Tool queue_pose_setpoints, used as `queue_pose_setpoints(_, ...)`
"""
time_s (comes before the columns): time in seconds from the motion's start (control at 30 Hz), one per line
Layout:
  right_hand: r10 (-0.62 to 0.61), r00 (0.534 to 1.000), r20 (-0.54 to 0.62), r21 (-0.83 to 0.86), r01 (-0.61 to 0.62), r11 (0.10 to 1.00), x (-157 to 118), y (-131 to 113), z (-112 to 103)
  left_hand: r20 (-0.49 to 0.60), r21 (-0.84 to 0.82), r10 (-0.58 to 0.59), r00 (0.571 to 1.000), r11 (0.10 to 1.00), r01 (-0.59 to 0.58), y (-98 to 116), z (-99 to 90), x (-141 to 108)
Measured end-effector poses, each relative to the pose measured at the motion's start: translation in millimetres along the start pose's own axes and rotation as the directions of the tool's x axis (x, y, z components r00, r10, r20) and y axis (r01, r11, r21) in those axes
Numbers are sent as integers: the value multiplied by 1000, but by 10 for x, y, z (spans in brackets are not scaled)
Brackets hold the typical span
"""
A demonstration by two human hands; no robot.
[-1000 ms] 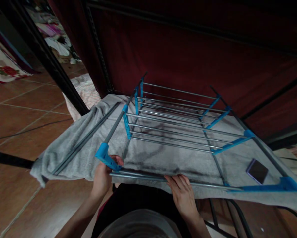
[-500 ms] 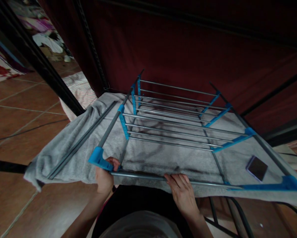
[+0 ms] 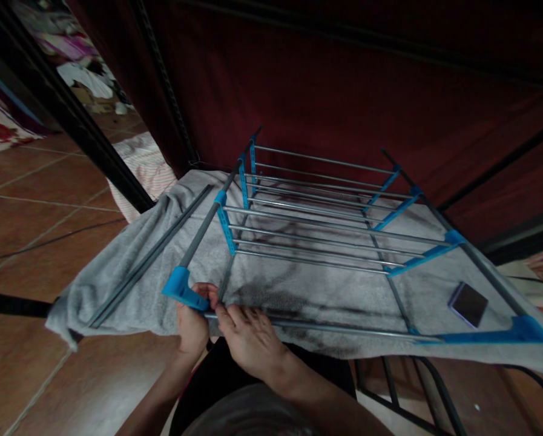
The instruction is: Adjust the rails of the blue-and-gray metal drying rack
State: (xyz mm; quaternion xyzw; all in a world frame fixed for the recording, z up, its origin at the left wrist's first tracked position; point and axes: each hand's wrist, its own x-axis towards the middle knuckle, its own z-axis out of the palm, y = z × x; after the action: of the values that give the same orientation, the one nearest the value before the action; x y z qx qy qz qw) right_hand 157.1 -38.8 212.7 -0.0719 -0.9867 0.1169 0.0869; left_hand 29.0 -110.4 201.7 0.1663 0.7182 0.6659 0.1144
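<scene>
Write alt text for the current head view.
A person's left hand holds a blue corner piece of a metal rack; the right hand is on the adjoining rod. The rack lies on a grey blanket. Loose grey tubing lies left, a phone right.

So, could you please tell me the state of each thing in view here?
Left grip, closed around the blue corner piece.
Right grip, curled over the front rod.
Rack, resting on the blanket.
Loose rods, lying on the blanket.
Blanket, spread out, rumpled at the left.
Phone, lying flat, dark side up.
Curtain, hanging behind the rack.
</scene>
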Motion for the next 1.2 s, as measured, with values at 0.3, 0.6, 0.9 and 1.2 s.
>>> queue_pose_setpoints(0.3, -109, 988, 109, 6, 109, 994, 181, 54, -166, 64, -17, 24, 998, 1000, -23, -133, -96, 103)
queue_pose_setpoints(0.6, -37, 986, 161, 47, 30, 998, 250, 5, -285, 93, -89, -61, 994, 994, 69, -61, -79, 132)
queue_pose_setpoints(0.9, -21, 981, 192, 48, 12, 999, 281, 39, -278, 46, -32, -57, 997, 998, 59, -42, -87, 132)
queue_pose_setpoints(1.2, -19, 977, 211, 16, 16, 1000, 294, 125, -135, 45, -76, -91, 995, 993, 94, -72, -54, 152)
